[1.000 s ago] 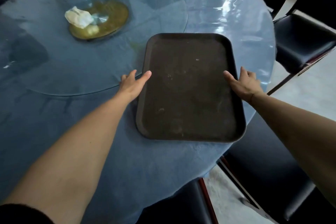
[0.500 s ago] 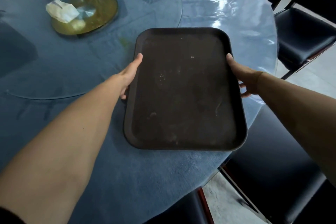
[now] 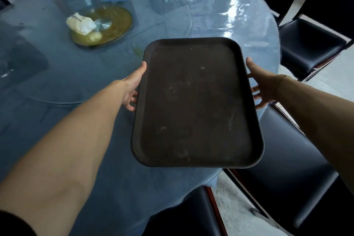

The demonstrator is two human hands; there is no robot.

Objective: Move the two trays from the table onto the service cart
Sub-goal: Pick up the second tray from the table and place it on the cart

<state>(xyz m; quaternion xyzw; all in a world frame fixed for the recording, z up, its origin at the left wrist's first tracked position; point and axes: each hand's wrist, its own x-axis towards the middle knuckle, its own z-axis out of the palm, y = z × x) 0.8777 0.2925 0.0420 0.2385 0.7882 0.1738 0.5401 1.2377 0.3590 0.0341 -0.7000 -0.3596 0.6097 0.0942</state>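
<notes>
A dark brown rectangular tray [image 3: 195, 105] is held level above the round blue table [image 3: 76, 124], its near end hanging past the table's edge. My left hand [image 3: 132, 86] grips the tray's left rim, thumb on top and fingers under it. On the opposite rim sits my right hand [image 3: 262, 86], held the same way. The tray carries nothing. No second tray and no service cart are in view.
A glass turntable [image 3: 153, 25] covers the table's middle, bearing a yellowish dirty plate [image 3: 113, 25] with a crumpled white napkin [image 3: 80, 24]. Black chairs stand at the right [image 3: 308, 44], lower right [image 3: 287, 168] and bottom [image 3: 182, 214]. Pale floor shows between them.
Both hands went from lying beside the tray to gripping its side rims. The tray has since risen off the table and come toward me.
</notes>
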